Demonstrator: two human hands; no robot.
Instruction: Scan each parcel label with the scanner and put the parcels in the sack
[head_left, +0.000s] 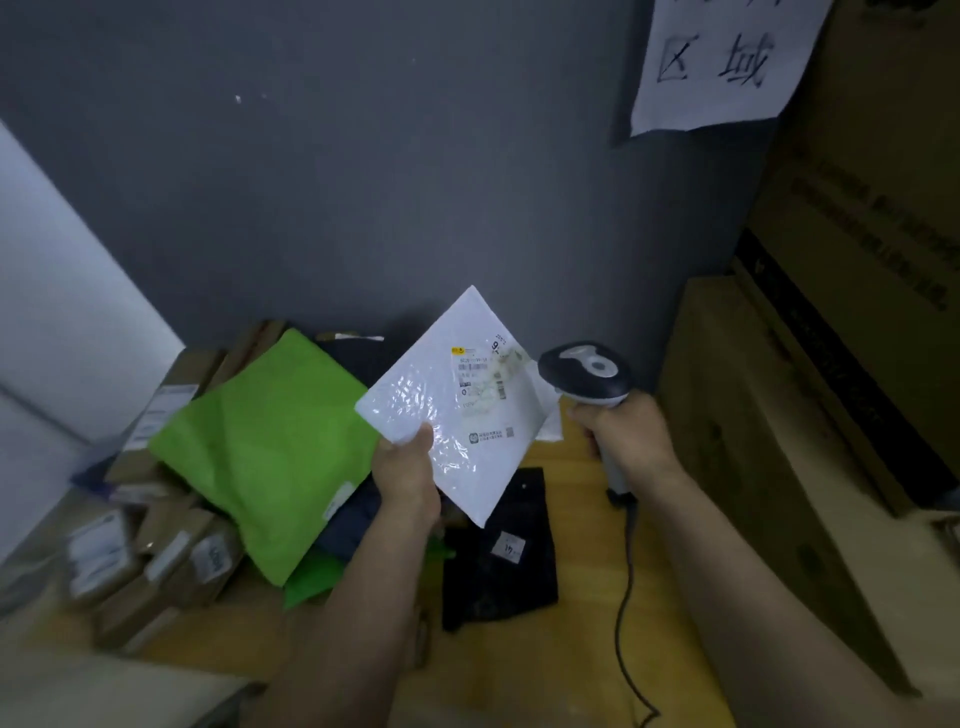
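One white parcel (457, 410) is being held up above the bench (582, 649), the left hand (408, 478) pinching its lower edge with the thumb on the front. The right hand (628, 436) is gripping the scanner (587, 371) by its handle and aiming its head at the label (485, 376). Underneath, a green parcel (270, 447), a black parcel (504, 561) and small boxes (171, 561) are lying in a heap, and no sack is showing, so most of the job is probably left.

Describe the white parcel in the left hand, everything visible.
The white bubble mailer is a flat, glossy padded plastic envelope, held up tilted like a diamond. A printed label with barcodes sits on its upper right face, partly blurred. The left hand grips its lower left edge. The scanner, in the right hand, is close beside its right corner.
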